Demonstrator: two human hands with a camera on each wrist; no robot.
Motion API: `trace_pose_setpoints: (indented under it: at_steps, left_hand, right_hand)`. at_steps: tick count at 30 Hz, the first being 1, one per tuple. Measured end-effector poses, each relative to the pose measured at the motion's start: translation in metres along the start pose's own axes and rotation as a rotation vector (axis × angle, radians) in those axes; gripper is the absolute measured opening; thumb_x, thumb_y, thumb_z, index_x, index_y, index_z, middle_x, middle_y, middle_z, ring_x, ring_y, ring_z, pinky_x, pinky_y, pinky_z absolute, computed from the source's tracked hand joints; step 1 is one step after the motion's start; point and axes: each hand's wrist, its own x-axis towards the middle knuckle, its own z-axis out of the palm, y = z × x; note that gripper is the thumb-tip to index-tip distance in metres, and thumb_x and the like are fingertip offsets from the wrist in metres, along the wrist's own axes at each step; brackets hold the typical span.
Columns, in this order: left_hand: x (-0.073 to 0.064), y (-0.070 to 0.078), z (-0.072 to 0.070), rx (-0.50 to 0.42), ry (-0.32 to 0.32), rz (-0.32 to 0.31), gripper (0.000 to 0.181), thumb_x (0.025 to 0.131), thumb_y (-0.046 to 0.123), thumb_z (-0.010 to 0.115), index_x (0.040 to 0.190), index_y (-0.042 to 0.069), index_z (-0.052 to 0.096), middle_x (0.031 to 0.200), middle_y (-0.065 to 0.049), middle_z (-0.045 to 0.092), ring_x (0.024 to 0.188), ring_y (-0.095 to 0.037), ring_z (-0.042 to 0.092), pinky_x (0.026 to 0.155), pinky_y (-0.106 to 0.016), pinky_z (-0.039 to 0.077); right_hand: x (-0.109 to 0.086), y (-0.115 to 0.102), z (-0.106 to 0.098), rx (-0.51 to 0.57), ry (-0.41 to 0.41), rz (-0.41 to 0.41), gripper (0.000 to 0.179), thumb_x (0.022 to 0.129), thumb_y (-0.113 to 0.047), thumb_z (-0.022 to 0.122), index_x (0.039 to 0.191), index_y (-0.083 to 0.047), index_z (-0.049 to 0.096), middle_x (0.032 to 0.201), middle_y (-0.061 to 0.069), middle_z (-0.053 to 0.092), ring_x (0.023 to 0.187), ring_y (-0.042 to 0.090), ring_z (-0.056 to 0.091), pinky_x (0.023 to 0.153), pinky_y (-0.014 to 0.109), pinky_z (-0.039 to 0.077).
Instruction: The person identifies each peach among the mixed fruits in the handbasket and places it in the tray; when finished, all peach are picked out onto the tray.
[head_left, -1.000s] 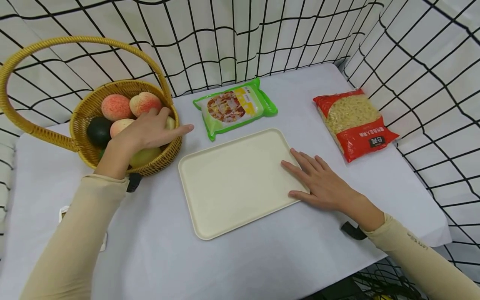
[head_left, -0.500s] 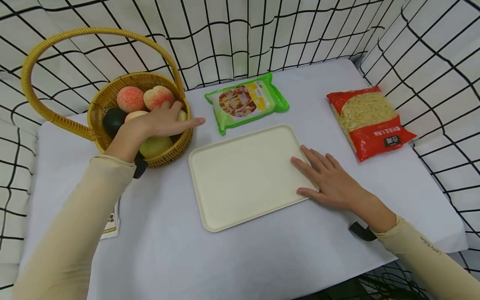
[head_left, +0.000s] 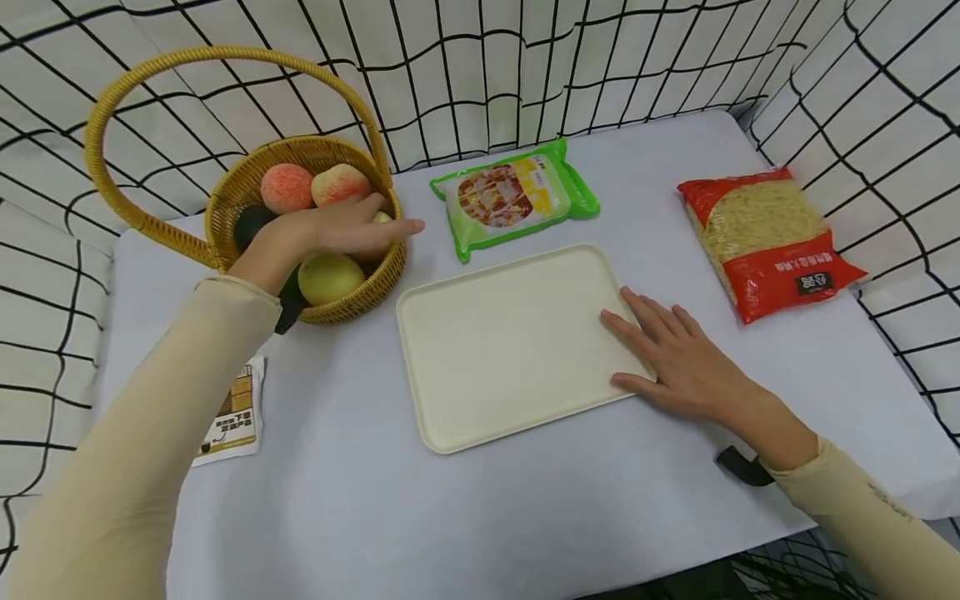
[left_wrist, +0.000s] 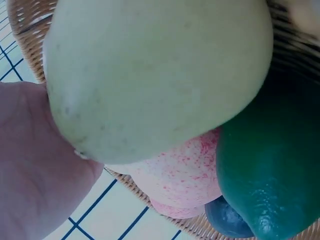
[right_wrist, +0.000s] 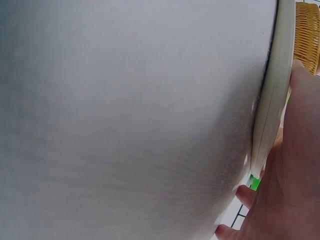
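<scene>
My left hand (head_left: 333, 229) reaches over the wicker basket (head_left: 341, 312), thumb held straight out past the rim and fingertips hidden among the fruit. Beneath the hand lies a smooth yellow-green fruit (head_left: 330, 277), which fills much of the left wrist view beside the palm. Two pink peaches (head_left: 287, 188) sit at the back of the basket, a dark fruit (head_left: 252, 223) at its left. A green fruit (left_wrist: 272, 165) with a pointed tip shows in the left wrist view. My right hand (head_left: 693, 367) rests with spread fingers on the right edge of a cream tray (head_left: 517, 350).
Behind the tray lies a green food packet (head_left: 513, 200); a red bag of pasta (head_left: 768, 242) lies at the right. A white-and-brown packet (head_left: 236, 417) is partly hidden by the left sleeve. Black wire mesh (head_left: 480, 92) borders the white-covered table.
The whole scene has shifted rightward and slightly up as the head view turned. The left hand stays over the basket, its fingers slightly further right across the fruit. The right hand stays on the tray.
</scene>
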Motion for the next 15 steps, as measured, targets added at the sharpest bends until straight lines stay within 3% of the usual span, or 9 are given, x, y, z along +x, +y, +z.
trace_pose_setpoints:
  at_steps: [6,11,15]
  left_hand:
    - [0.000,0.004,-0.003,-0.002,-0.001,0.013,0.114,0.096,0.089,0.027,0.172,0.007,0.003,0.180,-0.021,0.009,0.167,-0.039,0.017,0.134,-0.062,0.016]
    - [-0.005,0.002,-0.003,0.007,0.052,0.031,0.104,0.099,0.084,0.030,0.169,0.008,0.024,0.174,-0.022,0.027,0.160,-0.040,0.031,0.131,-0.063,0.023]
    - [-0.012,0.001,-0.004,0.028,0.097,0.073,0.095,0.099,0.082,0.038,0.161,0.010,0.038,0.159,-0.021,0.047,0.144,-0.037,0.047,0.125,-0.061,0.035]
  right_hand:
    - [-0.003,0.001,-0.001,-0.003,0.022,-0.014,0.093,0.095,-0.057,0.069,0.171,-0.033,0.022,0.181,0.010,0.013,0.160,0.038,0.024,0.124,0.072,0.024]
    - [-0.001,-0.001,-0.001,0.005,0.024,-0.022,0.092,0.095,-0.056,0.069,0.171,-0.033,0.022,0.181,0.010,0.012,0.161,0.037,0.024,0.125,0.072,0.024]
    - [-0.001,-0.002,-0.002,0.010,0.023,-0.026,0.092,0.095,-0.055,0.070,0.171,-0.032,0.023,0.181,0.010,0.012,0.161,0.038,0.024,0.124,0.072,0.024]
